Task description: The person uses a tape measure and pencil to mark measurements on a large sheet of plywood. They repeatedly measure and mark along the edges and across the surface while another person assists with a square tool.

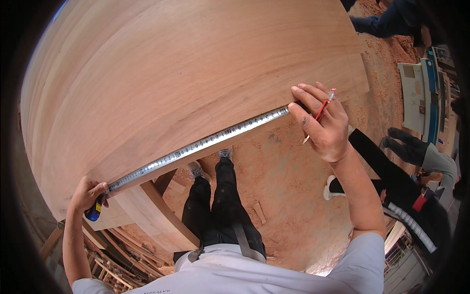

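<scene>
While the left hand (88, 193) grips the tape case (93, 211) to keep the tape (196, 147) taut along the board (171, 78) edge, the right hand (320, 120) pins its end, pencil (322, 111) tucked between fingers.

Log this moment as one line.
left hand: holds tape case | right hand: pins tape end, pencil in fingers | tape along board edge

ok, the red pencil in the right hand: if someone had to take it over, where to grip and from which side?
Probably the upper end of the red pencil, from above and to the right. That end sticks out past the fingers of the right hand, bare and tilted up-right. The mid-shaft is covered by the hand, and the lower end by the palm looks like the point, so avoid it.
</scene>
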Demonstrator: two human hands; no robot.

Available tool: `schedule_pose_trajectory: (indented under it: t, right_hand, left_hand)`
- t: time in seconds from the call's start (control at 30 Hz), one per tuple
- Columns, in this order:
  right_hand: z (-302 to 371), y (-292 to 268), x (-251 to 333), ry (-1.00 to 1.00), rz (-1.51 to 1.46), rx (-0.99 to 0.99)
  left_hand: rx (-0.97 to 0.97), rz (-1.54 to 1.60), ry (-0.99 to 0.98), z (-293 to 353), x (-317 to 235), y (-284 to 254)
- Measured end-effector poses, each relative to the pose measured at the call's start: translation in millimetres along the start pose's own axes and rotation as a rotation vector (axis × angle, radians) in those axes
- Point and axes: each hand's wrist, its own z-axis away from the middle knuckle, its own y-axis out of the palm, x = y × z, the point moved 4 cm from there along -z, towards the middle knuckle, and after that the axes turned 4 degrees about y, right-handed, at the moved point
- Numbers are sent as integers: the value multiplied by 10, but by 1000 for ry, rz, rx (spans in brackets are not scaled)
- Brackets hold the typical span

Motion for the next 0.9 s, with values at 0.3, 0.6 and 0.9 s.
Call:
schedule_pose_trajectory:
  t: [0.3,0.6,0.9]
  right_hand:
    - [-3,-8,81,40,6,115]
    - [-23,31,96,23,90,150]
    - [50,72,52,64,7,136]
  left_hand:
    - [39,-206,84,32,-158,11]
    - [13,-278,8,26,-275,7]
    - [-119,-321,179,111,-175,11]
